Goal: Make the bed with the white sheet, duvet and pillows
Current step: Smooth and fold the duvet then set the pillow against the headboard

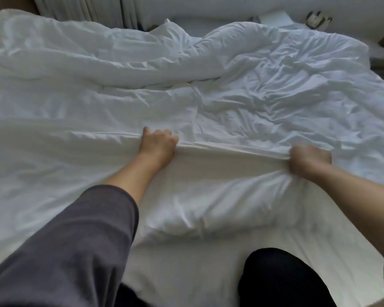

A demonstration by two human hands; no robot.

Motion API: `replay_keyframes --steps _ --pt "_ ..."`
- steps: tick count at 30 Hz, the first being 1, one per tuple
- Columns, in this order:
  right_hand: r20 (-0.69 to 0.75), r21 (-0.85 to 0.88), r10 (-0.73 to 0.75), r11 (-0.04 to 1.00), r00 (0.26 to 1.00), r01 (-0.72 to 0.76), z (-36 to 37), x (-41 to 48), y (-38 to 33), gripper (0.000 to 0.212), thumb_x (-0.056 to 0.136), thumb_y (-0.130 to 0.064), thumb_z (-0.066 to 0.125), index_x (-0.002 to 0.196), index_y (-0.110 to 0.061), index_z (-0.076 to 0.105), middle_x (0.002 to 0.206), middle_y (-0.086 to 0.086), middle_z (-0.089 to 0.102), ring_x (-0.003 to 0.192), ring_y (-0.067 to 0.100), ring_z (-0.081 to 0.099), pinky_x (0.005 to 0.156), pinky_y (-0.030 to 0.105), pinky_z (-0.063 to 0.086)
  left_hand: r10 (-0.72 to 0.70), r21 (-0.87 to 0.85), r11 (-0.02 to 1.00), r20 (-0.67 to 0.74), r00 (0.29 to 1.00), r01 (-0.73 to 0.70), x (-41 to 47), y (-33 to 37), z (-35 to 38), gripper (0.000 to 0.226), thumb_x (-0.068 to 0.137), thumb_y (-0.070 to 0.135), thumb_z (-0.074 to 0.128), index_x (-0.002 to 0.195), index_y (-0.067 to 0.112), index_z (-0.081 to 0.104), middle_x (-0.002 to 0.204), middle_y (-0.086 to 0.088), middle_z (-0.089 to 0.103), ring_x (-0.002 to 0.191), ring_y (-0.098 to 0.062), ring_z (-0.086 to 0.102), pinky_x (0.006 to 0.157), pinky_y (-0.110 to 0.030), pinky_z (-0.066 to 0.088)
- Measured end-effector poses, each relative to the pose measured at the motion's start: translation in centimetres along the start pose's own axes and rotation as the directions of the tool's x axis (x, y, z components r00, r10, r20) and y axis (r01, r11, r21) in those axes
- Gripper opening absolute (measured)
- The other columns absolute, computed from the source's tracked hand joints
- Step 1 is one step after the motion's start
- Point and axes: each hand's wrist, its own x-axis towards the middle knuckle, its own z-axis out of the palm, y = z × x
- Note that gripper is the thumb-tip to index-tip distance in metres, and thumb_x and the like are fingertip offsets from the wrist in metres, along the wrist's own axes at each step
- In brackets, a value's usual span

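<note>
1. The crumpled white duvet (231, 85) was spread over most of the bed. It was bunched in heavy ridges toward the far side, and its near edge (231, 149) was drawn into a long folded band between the two hands.
2. The left hand (159, 142), on the arm with the grey sleeve (75, 240), was closed over this edge, with the fingers curled down on the cloth.
3. The right hand (309, 160) was blurred. It was judged to be closed as a fist on the same edge, because the cloth was gathered into it, but the single fingers could not be told.
4. The flat white sheet (186, 273) was seen bare at the near side, under the duvet edge. A dark-trousered knee (275, 280) was placed on it or against it; which one could not be told.
5. White pillows (208, 7) were seen at the far end, beside pale curtains (87, 9).
6. If one hand were pulled harder than the other, the duvet would probably be laid crooked.
7. If only the edge were pulled, the far ridges might be left as lumps.
8. The sheet might be dragged into wrinkles by the knee, and the cloth might slip from the right hand if only a thin fold was caught.
</note>
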Motion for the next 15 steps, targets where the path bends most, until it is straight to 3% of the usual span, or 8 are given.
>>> replay_keyframes --steps 3,7,11,15 --pt "-0.296 0.067 -0.083 0.992 0.951 0.107 -5.8 5.8 -1.6 0.029 0.09 -0.01 0.047 0.112 -0.008 0.065 0.12 0.019 0.062 0.113 0.036 0.059 0.091 0.036 0.044 -0.229 -0.025 0.973 -0.182 0.956 0.228 3.3 -2.2 -2.9 0.025 0.091 0.011 0.048 0.112 0.013 0.062 0.117 -0.016 0.056 0.109 -0.035 0.055 0.097 -0.045 0.034" --pt "-0.543 0.142 -0.182 0.942 0.82 0.303 -10.8 13.4 -3.8 0.03 0.087 -0.006 0.047 0.107 -0.011 0.069 0.113 0.019 0.065 0.107 0.037 0.062 0.087 0.038 0.045 -0.5 -0.084 0.857 -0.367 0.784 0.508 7.3 -4.6 -5.0 0.027 0.088 -0.001 0.044 0.11 0.003 0.06 0.114 -0.026 0.052 0.108 -0.042 0.048 0.097 -0.052 0.034" --pt "-0.583 0.247 -0.17 0.895 0.794 0.372 -10.5 21.1 -6.7 0.03 0.086 -0.003 0.045 0.102 -0.011 0.069 0.109 0.013 0.065 0.103 0.035 0.063 0.085 0.038 0.045 -0.652 -0.137 0.747 -0.343 0.676 0.65 12.1 -4.3 -2.8 0.032 0.085 -0.001 0.047 0.114 0.009 0.056 0.125 -0.023 0.046 0.127 -0.039 0.035 0.107 -0.066 0.02" --pt "-0.506 0.329 -0.181 0.863 0.843 0.383 -3.2 28.5 -11.0 0.026 0.09 -0.007 0.043 0.102 -0.012 0.065 0.109 0.015 0.063 0.103 0.036 0.061 0.09 0.043 0.043 -0.745 -0.2 0.667 -0.149 0.65 0.718 16.3 -3.7 4.8 0.037 0.095 0.013 0.042 0.13 0.022 0.05 0.149 -0.013 0.029 0.144 -0.03 0.015 0.109 -0.067 0.014"
